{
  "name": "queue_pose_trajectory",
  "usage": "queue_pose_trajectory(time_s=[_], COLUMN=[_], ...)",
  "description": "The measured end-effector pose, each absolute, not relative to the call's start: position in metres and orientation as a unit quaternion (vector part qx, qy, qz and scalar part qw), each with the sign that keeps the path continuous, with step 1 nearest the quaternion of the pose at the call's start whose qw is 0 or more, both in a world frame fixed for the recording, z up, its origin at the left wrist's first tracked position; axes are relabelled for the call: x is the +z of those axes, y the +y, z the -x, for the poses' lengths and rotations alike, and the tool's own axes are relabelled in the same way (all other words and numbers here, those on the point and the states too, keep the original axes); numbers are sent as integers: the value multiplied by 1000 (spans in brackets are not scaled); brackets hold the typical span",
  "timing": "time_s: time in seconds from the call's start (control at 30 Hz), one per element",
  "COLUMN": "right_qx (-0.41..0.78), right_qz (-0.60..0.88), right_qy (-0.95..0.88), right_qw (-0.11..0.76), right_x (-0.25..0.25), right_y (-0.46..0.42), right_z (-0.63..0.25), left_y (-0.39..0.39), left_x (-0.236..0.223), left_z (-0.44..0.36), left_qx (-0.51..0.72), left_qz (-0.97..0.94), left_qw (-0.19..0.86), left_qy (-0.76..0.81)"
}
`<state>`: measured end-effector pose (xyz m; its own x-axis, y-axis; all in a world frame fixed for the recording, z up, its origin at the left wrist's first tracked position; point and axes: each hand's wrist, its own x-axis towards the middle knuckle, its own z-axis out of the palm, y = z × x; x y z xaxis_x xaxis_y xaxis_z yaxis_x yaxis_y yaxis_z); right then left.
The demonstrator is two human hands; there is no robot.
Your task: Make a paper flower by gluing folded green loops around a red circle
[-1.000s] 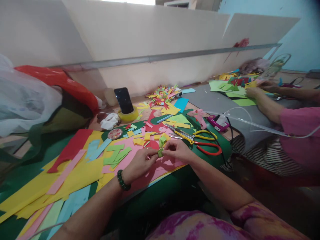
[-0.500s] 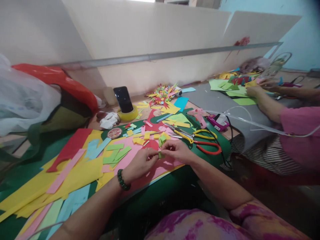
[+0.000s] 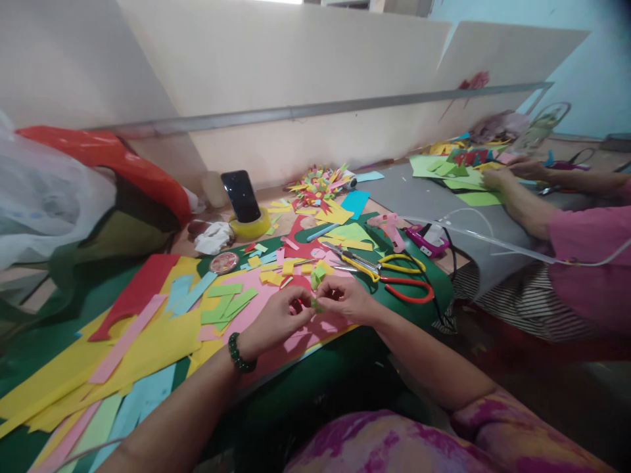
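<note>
Pinching: small green piece (image 3: 316,305) above pink sheet (image 3: 239,324), fingers of left hand (image 3: 282,311) and right hand (image 3: 348,299) closed on it; folded green pieces (image 3: 318,276) just beyond, seemingly done; green strips (image 3: 224,290) lying flat, unfolded.

Blown out at top edge, shadowed across the pale board (image 3: 296,56) at upper left, dim at lower right, stretched toward sides.

A smooth dark green sheet (image 3: 424,312) lies across a pinkish-brown tabletop (image 3: 288,227) at six o'clock. At eleven rests a round yellow tape roll (image 3: 251,225) — at twelve, a spiky multicoloured cluster (image 3: 319,186).
</note>
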<state>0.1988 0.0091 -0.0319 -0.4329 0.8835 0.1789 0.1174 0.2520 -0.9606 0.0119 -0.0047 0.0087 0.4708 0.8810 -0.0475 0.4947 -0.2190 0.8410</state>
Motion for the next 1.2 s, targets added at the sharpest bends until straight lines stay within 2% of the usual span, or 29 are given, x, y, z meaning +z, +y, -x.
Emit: queue_pose_trajectory(time_s=[0.2, 0.3, 0.4, 0.47, 0.6, 0.7, 0.87, 0.97, 1.2], right_qx=[446, 431, 416, 408, 367, 324, 227, 216, 209], right_qz=[363, 382, 412, 426, 446, 459, 481, 478, 447], right_qy=[-721, -705, -651, -637, -691, -715, -688, -667, -662], right_qw=[386, 414, 484, 495, 434, 417, 493, 530, 564], right_x=[-29, -28, -29, -31, -37, -43, -47, -45, -43], right_y=[6, 7, 10, 12, 15, 16, 18, 17, 13], right_z=[-199, -200, -203, -204, -204, -203, -201, -201, -200], left_y=[-7, -3, 15, 30, 54, 60, 61, 63, 72], left_x=[5, 11, 24, 31, 33, 28, 23, 22, 12], left_z=[-16, -9, 18, 45, 92, 106, 105, 108, 114], left_qx=[231, 247, 303, 310, 203, 92, -3, -43, -38], left_qz=[-748, -755, -745, -723, -684, -678, -730, -741, -736], left_qw=[415, 386, 309, 232, 140, 113, 141, 135, 111], left_qy=[463, 469, 509, 572, 687, 721, 668, 656, 667])
